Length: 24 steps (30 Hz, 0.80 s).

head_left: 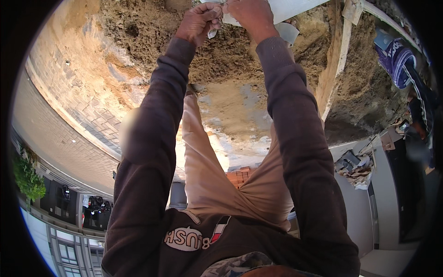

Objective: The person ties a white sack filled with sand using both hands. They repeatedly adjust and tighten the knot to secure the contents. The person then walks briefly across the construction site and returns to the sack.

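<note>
At the top centre, my left hand has thumb and fingers pinched on a small piece that I cannot make out. My right hand is closed just to its right, its fingertips nearly meeting the left's; what it grips is hidden. Both are at the edge of a pale, flat white piece that runs out of the top of the view. A smaller pale grey piece lies beside my right wrist. Rough, clumpy soil lies beneath my hands, between and beyond my arms.
A long timber with a white edge runs down the right. Beyond it lie a blue-and-white bag and a debris heap. A paved path curves along the left. Red bricks show between my legs.
</note>
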Available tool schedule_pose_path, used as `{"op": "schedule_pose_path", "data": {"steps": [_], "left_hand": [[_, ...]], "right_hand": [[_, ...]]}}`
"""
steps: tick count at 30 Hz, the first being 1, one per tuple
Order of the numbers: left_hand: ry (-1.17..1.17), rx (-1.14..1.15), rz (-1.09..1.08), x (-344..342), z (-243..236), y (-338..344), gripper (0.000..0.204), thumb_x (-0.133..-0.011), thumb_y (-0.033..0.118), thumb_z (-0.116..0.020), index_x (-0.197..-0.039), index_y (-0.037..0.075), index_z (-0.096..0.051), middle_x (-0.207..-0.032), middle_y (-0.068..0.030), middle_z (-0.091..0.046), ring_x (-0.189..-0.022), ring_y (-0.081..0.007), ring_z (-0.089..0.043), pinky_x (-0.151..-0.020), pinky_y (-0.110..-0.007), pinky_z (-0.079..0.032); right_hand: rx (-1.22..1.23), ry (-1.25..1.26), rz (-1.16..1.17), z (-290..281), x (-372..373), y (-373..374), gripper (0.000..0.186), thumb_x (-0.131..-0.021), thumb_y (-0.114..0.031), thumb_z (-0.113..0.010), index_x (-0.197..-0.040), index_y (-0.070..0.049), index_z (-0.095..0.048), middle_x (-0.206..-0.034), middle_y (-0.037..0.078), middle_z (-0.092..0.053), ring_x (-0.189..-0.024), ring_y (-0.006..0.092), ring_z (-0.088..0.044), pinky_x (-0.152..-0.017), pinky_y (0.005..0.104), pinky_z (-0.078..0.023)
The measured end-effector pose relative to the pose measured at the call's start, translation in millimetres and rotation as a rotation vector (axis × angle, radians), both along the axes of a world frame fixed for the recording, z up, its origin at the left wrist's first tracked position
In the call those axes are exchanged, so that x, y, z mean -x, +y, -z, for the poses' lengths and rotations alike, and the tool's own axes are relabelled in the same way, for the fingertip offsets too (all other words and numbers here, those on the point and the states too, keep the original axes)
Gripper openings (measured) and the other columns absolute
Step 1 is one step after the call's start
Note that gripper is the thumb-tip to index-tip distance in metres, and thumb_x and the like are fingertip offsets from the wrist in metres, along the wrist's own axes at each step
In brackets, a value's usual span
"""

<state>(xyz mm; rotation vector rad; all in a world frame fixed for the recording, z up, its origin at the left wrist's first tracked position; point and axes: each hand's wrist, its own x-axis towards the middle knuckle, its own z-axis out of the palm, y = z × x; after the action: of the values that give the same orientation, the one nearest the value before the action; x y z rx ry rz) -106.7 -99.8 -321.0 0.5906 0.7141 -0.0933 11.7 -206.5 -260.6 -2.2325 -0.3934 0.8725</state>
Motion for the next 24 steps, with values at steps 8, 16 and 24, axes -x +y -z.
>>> {"op": "schedule_pose_path", "data": {"steps": [8, 16, 24], "left_hand": [[0.147, -0.056, -0.019, -8.6, -17.7, -7.6, 0.011, -0.089, 0.001, -0.057, -0.098, 0.006, -0.062, -0.077, -0.0003, -0.06, -0.059, -0.0089, -0.054, -0.052, -0.024, -0.046], [-0.062, -0.257, 0.11, -5.3, 3.9, 8.2, 0.007, -0.088, 0.008, -0.06, -0.095, 0.007, -0.061, -0.076, 0.0036, -0.056, -0.061, -0.0057, -0.05, -0.053, -0.021, -0.044], [0.052, -0.36, 0.157, -8.8, -5.9, 6.7, 0.006, -0.089, 0.013, -0.061, -0.092, 0.008, -0.063, -0.074, 0.0044, -0.056, -0.061, -0.005, -0.051, -0.05, -0.021, -0.044]], "right_hand": [[0.149, -0.395, -0.383, -41.8, -11.2, 34.2, 0.02, -0.075, -0.015, -0.061, -0.088, -0.003, -0.069, -0.091, 0.019, -0.067, -0.091, 0.0375, -0.063, -0.081, 0.0451, -0.049], [0.008, 0.015, 0.07, 7.2, -32.7, -12.3, 0.033, -0.071, -0.006, -0.059, -0.1, 0.008, -0.065, -0.068, 0.019, -0.065, -0.048, 0.0274, -0.061, -0.048, 0.0374, -0.051], [-0.237, 0.523, 0.471, 32.7, -29.2, -27.2, 0.047, -0.076, -0.002, -0.057, -0.121, 0.011, -0.051, -0.061, 0.014, -0.06, -0.041, 0.0205, -0.056, -0.036, 0.032, -0.046]]}}
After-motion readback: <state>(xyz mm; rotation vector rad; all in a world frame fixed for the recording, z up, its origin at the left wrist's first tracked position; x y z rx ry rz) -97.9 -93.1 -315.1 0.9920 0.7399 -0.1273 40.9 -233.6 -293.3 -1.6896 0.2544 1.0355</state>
